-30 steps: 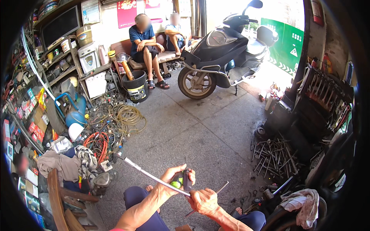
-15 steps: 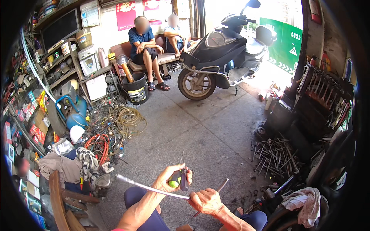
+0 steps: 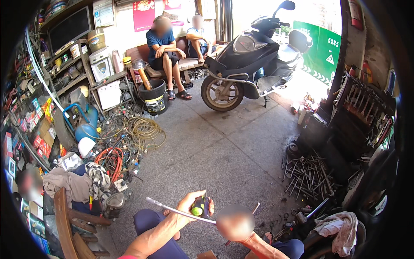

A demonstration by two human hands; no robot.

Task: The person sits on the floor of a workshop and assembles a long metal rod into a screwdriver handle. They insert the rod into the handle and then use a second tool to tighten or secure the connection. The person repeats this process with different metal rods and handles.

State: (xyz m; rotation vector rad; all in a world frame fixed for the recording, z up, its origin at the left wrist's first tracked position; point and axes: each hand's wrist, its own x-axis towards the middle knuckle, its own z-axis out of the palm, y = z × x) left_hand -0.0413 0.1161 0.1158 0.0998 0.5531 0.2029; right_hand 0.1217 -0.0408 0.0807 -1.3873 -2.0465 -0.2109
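My left hand (image 3: 189, 203) is closed round what look like two screwdrivers: one with a black and lime-green handle (image 3: 197, 211), beside a dark purple handle (image 3: 211, 206). My right hand (image 3: 235, 223) is smeared by a blur, so its fingers do not show clearly. Out of its left side runs a pale, clear tube (image 3: 177, 211), passing over my left wrist with its free end pointing left. A thin reddish-brown rod (image 3: 256, 210) sticks out past my right hand at both sides. Both hands are in front of my knees, above the floor.
A black scooter (image 3: 250, 56) stands ahead on the grey floor (image 3: 207, 151). Two people sit on a bench (image 3: 138, 52) behind a black bucket (image 3: 154, 101). Coiled hoses (image 3: 144, 133) lie left, a wooden chair (image 3: 64, 220) nearer. Loose metal rods (image 3: 307, 175) are heaped right, below hanging wrenches (image 3: 358, 97).
The tube's free end has moved right, and less of it extends left. The screwdrivers have tipped, so their shafts show less. My right hand has shifted slightly right.
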